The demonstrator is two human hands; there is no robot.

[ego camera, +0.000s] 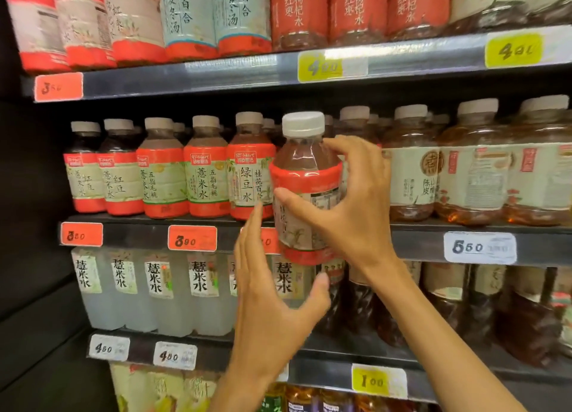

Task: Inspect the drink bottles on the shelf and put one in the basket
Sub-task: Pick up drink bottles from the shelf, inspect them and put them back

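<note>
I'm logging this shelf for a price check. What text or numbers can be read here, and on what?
"400": yellow price tag, upper shelf edge.
"390": red price tag, middle shelf edge.
"550": white price tag, middle shelf edge.
"绿豆水": shelf bottle, left of the held bottle.
"薏米水": pale bottles, lower shelf.
Held bottle's label, gripped by the right hand: blurred, unreadable.

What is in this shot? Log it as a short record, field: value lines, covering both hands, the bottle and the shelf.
setting: store shelf stocked with rows of drink bottles
held item: white-capped bottle, reddish drink, red-banded label, upright, off the shelf
right hand: grips the bottle, thumb on its label, fingers round its shoulder
left hand: open, straight fingers beside the bottle's lower left, thumb beneath its base
price tags: orange tag, white tag
basket: not in view
</note>
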